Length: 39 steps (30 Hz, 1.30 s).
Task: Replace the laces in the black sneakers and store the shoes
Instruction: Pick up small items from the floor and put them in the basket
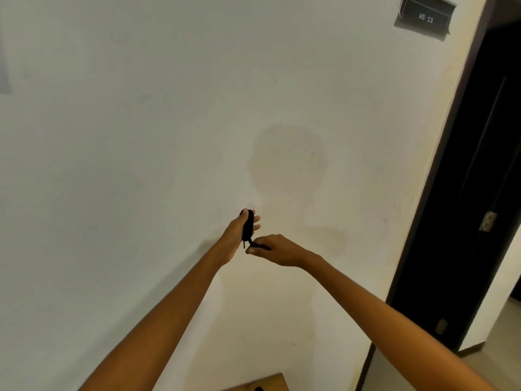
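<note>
At the bottom edge a corner of the wooden worktop [263,383] shows, with a small dark thing on it too cut off to name, and above it both bare forearms reach out toward the white wall [141,122]. The left hand [238,231] has its fingers curled round a bundle of black lace [248,225] held upright in front of the wall, while the right hand [275,248], just below and right of the bundle, pinches its loose end between thumb and fingertips. Farther off, right of the wall, stands a dark door [465,193], and high on the wall near it hangs a sign [425,18] reading "WS 13".
</note>
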{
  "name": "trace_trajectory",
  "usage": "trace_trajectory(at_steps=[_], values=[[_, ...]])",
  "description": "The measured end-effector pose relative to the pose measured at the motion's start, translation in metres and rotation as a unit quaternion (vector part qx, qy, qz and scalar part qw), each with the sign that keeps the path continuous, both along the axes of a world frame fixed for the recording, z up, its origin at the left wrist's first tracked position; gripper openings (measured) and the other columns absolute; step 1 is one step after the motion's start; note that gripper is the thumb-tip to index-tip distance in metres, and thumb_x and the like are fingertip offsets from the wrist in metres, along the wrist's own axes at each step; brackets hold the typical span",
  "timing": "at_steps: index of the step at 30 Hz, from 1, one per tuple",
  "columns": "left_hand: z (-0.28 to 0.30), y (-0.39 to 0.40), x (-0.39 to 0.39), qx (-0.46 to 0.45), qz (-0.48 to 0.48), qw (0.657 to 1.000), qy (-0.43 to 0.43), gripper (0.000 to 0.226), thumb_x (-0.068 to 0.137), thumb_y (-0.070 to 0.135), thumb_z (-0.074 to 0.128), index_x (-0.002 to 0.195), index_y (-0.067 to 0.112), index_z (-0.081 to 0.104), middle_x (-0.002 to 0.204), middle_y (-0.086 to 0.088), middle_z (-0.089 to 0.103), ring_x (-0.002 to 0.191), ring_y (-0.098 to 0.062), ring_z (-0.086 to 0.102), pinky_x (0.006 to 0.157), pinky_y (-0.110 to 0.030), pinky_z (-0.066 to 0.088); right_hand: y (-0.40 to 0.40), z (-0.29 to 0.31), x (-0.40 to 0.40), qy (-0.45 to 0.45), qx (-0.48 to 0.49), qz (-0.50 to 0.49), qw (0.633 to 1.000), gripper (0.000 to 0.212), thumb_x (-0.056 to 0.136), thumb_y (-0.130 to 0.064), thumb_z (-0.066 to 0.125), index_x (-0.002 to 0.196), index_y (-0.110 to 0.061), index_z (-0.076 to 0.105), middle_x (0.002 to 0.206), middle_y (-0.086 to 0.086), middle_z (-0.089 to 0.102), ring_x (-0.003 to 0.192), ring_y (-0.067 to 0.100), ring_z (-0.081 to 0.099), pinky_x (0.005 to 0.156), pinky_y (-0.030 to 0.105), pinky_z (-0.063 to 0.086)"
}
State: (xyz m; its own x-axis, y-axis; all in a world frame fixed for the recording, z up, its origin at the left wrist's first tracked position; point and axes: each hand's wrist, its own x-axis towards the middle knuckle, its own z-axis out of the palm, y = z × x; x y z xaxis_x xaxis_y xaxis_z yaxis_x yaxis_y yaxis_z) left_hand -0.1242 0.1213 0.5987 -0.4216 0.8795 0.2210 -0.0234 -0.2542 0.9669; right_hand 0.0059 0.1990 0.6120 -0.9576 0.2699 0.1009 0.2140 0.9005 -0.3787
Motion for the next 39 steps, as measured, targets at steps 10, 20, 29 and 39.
trace_trajectory(at_steps=[10,20,29,39], values=[[0.013,-0.017,0.01,-0.061,-0.013,0.985,0.16,0.062,0.098,0.053,0.019,0.103,0.014,0.067,0.075,-0.005,0.066,0.068,-0.017,0.059,0.07,-0.025,0.049,0.008,0.044,-0.005,0.182,-0.067,-0.033,0.98,0.024,0.094,-0.036,0.055,0.076,-0.02,0.054,0.067,-0.01,0.055,0.062,0.003,0.051,0.06,0.013,0.039],[0.0,-0.015,0.022,0.01,-0.035,0.995,-0.097,0.057,0.099,0.048,0.028,0.072,0.009,0.059,0.047,0.0,0.039,0.046,-0.012,0.038,0.055,-0.024,0.037,-0.009,-0.006,-0.024,0.255,-0.455,-0.101,0.847,0.038,0.101,-0.034,0.039,0.074,-0.012,0.053,0.055,0.001,0.059,0.05,0.014,0.054,0.052,0.02,0.045],[-0.03,-0.003,0.027,0.049,0.087,0.948,-0.302,0.052,0.1,0.043,0.03,0.067,0.012,0.055,0.043,0.002,0.04,0.04,-0.01,0.035,0.054,-0.025,0.031,-0.033,-0.048,-0.039,0.281,-0.635,-0.139,0.706,0.047,0.099,-0.049,0.035,0.084,-0.012,0.061,0.064,-0.002,0.055,0.072,0.013,0.055,0.082,0.031,0.048],[-0.05,0.013,0.026,0.01,0.153,0.931,-0.332,0.052,0.1,0.041,0.03,0.062,0.011,0.047,0.042,0.0,0.043,0.04,-0.01,0.042,0.066,-0.027,0.042,-0.027,-0.072,-0.057,0.298,-0.52,-0.241,0.763,0.028,0.103,-0.029,0.031,0.09,-0.012,0.049,0.075,0.001,0.052,0.073,0.012,0.053,0.075,0.023,0.046]])
